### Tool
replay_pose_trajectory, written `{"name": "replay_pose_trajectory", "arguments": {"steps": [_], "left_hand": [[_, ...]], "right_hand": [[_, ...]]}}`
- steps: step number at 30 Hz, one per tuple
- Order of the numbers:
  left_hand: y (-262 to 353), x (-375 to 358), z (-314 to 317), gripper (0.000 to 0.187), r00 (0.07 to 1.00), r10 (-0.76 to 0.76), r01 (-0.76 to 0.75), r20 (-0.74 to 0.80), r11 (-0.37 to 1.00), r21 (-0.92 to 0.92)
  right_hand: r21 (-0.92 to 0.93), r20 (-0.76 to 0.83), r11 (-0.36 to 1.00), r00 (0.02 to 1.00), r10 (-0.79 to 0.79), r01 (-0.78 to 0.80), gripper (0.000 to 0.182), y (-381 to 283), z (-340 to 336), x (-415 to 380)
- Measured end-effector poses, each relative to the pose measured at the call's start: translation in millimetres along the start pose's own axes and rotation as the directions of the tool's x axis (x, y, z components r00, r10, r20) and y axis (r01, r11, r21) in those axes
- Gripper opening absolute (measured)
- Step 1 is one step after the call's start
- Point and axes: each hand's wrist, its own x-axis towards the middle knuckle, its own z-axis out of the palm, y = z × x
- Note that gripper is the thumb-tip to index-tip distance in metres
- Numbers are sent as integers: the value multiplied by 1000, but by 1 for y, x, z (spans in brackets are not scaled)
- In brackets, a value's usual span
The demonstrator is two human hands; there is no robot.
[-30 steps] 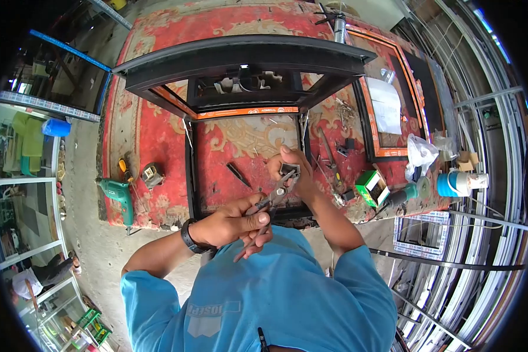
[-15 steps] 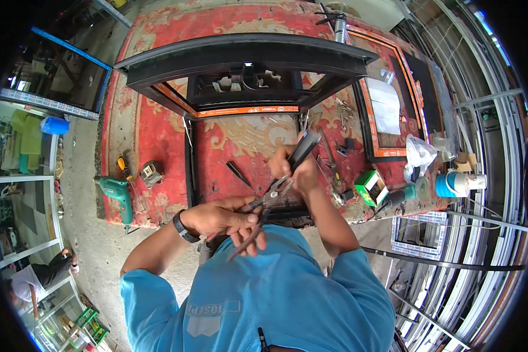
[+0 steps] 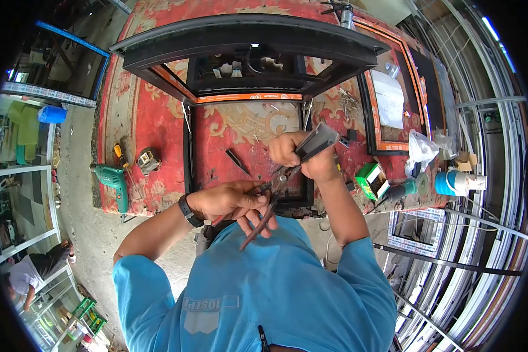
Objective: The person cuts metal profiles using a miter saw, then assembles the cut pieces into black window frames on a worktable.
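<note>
My left hand, with a dark band at the wrist, is closed around the handles of a pair of pliers. One handle runs down past my fingers over my shirt, and the jaws point up and right. In my right hand is a short black profile piece, gripped with its open channel end facing away from me. The plier jaws reach the lower end of this piece, right beside my right fingers. Beyond both hands, a black frame stands raised above the red carpeted table.
On the left lie a green drill, a screwdriver and a tape measure. A pointed dark tool rests inside the lower frame. To the right are a green box, an orange-edged frame and a blue-white jug.
My right hand and the profile piece have shifted slightly right, and the piece has tilted over to the right. The pliers moved slightly right with my left hand, and the camera view shifted a little.
</note>
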Motion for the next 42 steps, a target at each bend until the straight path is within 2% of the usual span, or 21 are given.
{"name": "replay_pose_trajectory", "arguments": {"steps": [3,6,9,12,13,14,17,19,22,23,26,30,32,35,38,42], "left_hand": [[-6,1,-5,31,998,1,4,56,997,-82],[-6,1,2,34,999,-11,16,48,994,-109],[-5,2,5,29,1000,-19,19,4,994,-108],[-5,2,7,27,995,14,-22,-95,996,-91],[-4,1,11,27,990,23,-34,-141,996,-82],[-4,0,14,26,982,32,-46,-186,996,-73],[-6,2,22,26,965,61,-86,-255,992,-89],[-8,1,17,28,976,35,-46,-217,998,-49],[-3,-2,14,32,984,18,-14,-175,1000,22],[-3,-4,15,35,987,6,1,-161,999,43],[-4,-1,9,36,993,-55,57,-107,998,19],[-9,-3,19,35,971,25,-26,-238,1000,1],[-12,-1,21,29,967,32,-33,-253,999,-1],[-11,-4,27,31,958,53,-42,-282,998,46],[-9,-3,27,28,957,57,-45,-284,998,49],[-11,-4,25,29,961,22,-24,-275,1000,-4]], "right_hand": [[7,-22,998,998,56,-56,93,-12,12,4],[9,139,997,987,74,-76,93,-23,8,8],[192,317,966,942,107,-175,87,-22,0,16],[177,139,963,974,180,-203,83,-14,0,18],[142,15,973,983,184,-184,81,-13,5,18],[128,-35,978,984,173,-168,81,-12,7,18],[101,-149,987,979,136,-122,82,-5,11,16],[106,-180,990,977,114,-96,83,0,10,12],[128,12,983,991,131,-132,85,-6,6,14],[222,138,957,978,156,-184,87,-13,2,17],[310,308,894,924,226,-323,87,-22,-3,27],[305,-21,934,979,202,-186,77,-17,7,27],[268,-104,953,980,172,-139,73,-14,10,24],[225,-239,970,960,143,-88,72,-7,14,21],[218,-299,975,947,115,-50,72,-2,14,22],[229,-249,971,960,127,-69,73,-3,13,19]]}}
